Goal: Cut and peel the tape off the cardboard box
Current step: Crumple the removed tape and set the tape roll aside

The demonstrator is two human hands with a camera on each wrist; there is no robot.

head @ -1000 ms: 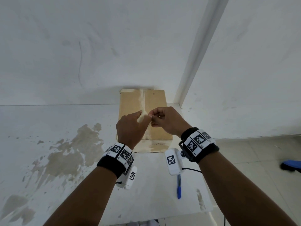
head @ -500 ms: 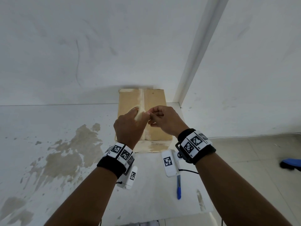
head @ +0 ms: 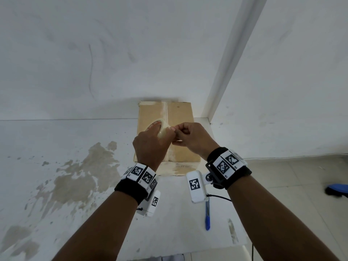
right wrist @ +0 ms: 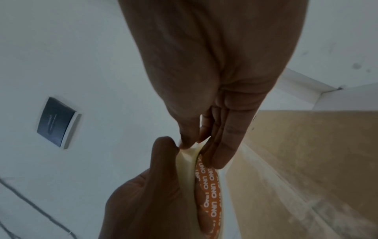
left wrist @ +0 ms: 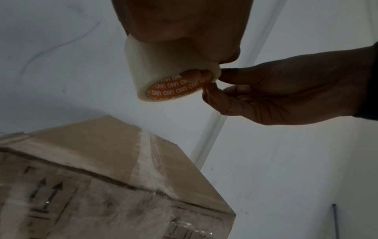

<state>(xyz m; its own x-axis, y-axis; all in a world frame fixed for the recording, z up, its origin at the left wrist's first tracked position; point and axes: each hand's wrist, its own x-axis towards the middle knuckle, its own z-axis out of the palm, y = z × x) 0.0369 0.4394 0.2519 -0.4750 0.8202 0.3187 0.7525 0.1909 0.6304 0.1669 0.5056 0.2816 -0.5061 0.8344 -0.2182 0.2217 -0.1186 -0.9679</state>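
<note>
A brown cardboard box point(head: 179, 113) stands at the back of the white table against the wall, with clear tape point(left wrist: 146, 155) along its top seam. My left hand point(head: 150, 142) grips a roll of pale tape point(head: 162, 129) with an orange printed core point(left wrist: 174, 88), held above the box. My right hand point(head: 188, 137) pinches the roll's rim point(right wrist: 189, 151) with thumb and fingers. In the left wrist view the right hand point(left wrist: 266, 97) meets the roll from the right.
A blue pen-like cutter point(head: 207, 216) lies on the table point(head: 94, 213) near its front right edge. Brown stains point(head: 75, 178) mark the table's left part. A white wall corner post point(head: 226, 72) rises right of the box. A blue object point(head: 338, 189) lies on the floor.
Both hands have shifted slightly forward over the box. The left hand has turned the roll so its orange core now shows.
</note>
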